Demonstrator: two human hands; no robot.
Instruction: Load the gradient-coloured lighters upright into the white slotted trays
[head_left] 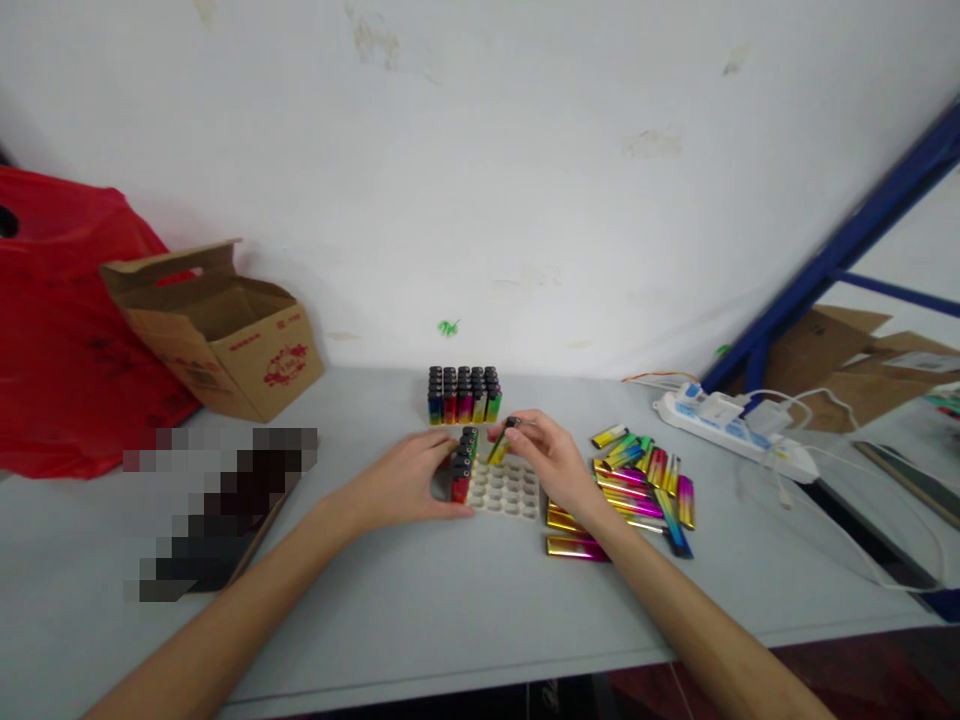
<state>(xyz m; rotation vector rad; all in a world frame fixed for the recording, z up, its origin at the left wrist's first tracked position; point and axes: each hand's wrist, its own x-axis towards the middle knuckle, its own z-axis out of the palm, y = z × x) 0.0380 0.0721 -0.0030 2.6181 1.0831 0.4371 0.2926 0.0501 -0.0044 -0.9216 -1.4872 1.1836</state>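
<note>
A white tray with rows of round holes lies on the table in front of me. Along its left side stands a row of upright lighters with black tops. My left hand is closed around the tray's left end, thumb at the front and fingers behind, against the lighter row. Between the fingertips of my right hand is a yellow lighter with a black top, tilted over the tray's back part. Beside and partly under my right forearm lies a loose pile of shiny coloured lighters.
Behind the tray stands a block of upright lighters. An open cardboard box and a red bag are at the left, near a pixelated dark object. A white power strip with cables lies right, by a blue frame.
</note>
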